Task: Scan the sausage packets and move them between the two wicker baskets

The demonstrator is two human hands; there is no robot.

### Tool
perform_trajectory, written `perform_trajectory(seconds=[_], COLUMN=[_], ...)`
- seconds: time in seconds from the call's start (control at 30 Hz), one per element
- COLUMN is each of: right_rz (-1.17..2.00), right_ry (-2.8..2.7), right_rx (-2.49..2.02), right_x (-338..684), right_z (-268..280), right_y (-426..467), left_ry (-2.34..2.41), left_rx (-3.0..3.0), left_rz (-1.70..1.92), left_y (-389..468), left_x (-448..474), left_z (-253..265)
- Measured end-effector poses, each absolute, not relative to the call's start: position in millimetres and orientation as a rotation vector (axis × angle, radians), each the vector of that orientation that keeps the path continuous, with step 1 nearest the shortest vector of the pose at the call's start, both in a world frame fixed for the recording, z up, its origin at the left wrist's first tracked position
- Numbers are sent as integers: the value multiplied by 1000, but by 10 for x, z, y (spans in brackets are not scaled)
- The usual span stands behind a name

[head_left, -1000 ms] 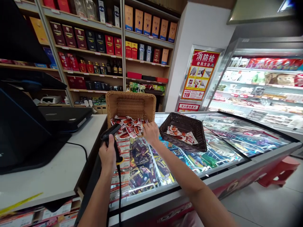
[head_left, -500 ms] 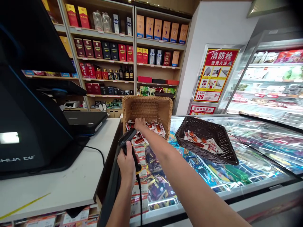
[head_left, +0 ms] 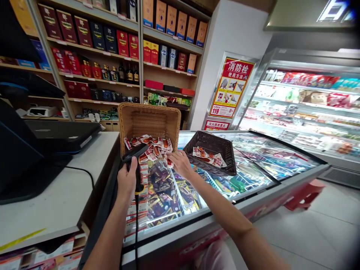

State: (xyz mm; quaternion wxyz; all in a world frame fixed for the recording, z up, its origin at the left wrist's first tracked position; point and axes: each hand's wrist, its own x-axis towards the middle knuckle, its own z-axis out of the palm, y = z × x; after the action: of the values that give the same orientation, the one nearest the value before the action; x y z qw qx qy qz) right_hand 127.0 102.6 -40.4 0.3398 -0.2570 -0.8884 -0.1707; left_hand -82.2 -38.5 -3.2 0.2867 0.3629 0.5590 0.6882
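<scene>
My left hand (head_left: 127, 180) is wrapped round the handle of a black barcode scanner (head_left: 136, 153), its head angled up to the right and its cord hanging down. Between the fingers of my right hand (head_left: 180, 163) is a small wrapped snack packet (head_left: 169, 161), white and red with a brown filling, partly hidden by the fingers. Just behind the hands, a light wicker basket (head_left: 178, 129) lies tipped toward me with several like packets (head_left: 157, 147) spilling at its lower edge. To the right of my right hand, a dark brown basket (head_left: 232, 157) holds several more packets (head_left: 206, 154).
Both baskets rest on the glass top of a chest freezer (head_left: 164, 195) filled with bagged goods. A white counter (head_left: 56, 180) with a black checkout machine (head_left: 19, 157) stands at the left. Shelves of boxed bottles (head_left: 97, 35) rise behind. A red stool (head_left: 306, 193) is on the floor at the right.
My right hand has come out of the light basket, moving right and toward me with a packet. The view has shifted right; the scanner stays in my left hand.
</scene>
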Motion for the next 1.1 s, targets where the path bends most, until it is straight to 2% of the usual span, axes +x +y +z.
perform_trajectory(seconds=[0.2, 0.53, 1.1], right_rz=[-497, -533, -516], right_ry=[-2327, -2275, -2269], right_rx=[-625, -648, -641], right_x=[1677, 1813, 1834], right_z=[-560, -547, -543], right_y=[830, 867, 858], left_ry=[1452, 1582, 1698], left_rx=[1297, 1578, 1674], left_rz=[1391, 1091, 1187], left_y=[-444, -489, -484], left_x=[-811, -835, -819], left_z=[10, 36, 109])
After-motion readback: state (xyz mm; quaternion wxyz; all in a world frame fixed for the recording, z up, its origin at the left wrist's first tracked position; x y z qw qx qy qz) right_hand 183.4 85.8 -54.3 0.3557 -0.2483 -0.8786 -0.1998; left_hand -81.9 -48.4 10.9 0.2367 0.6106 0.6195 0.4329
